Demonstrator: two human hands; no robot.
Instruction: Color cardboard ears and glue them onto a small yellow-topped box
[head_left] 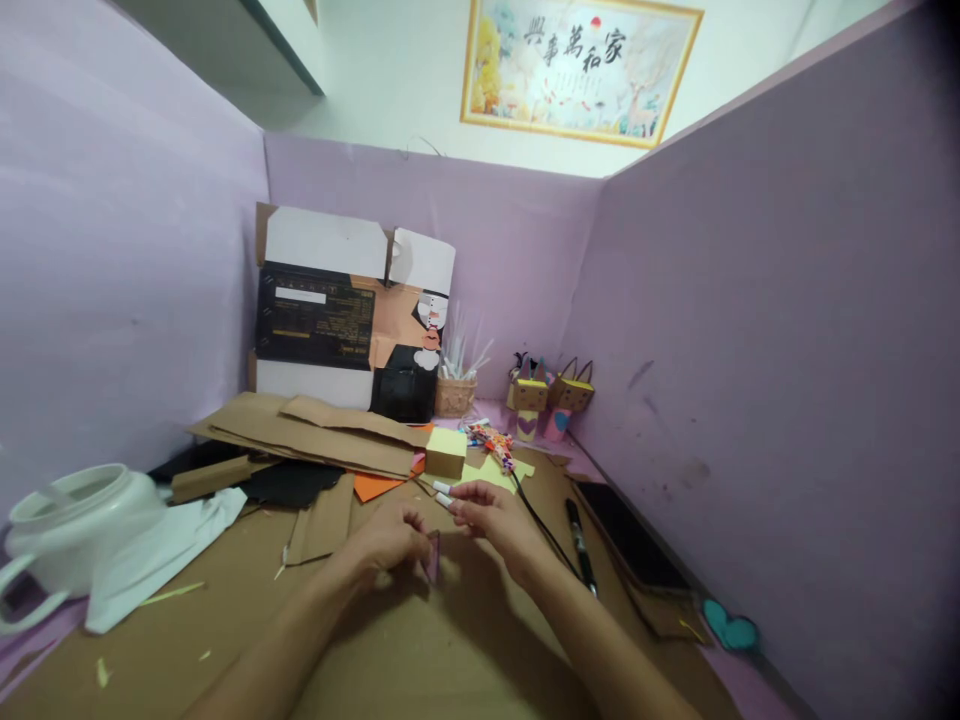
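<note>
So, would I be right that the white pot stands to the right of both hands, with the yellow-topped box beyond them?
Not quite: the head view shows the white pot to the left of the left hand and right hand; the yellow-topped box is beyond them.

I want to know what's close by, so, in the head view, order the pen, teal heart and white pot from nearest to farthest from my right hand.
1. Black pen, just right of your right hand.
2. Teal heart, farther right, lower in the picture.
3. White pot, far left, beyond your left hand.
</note>
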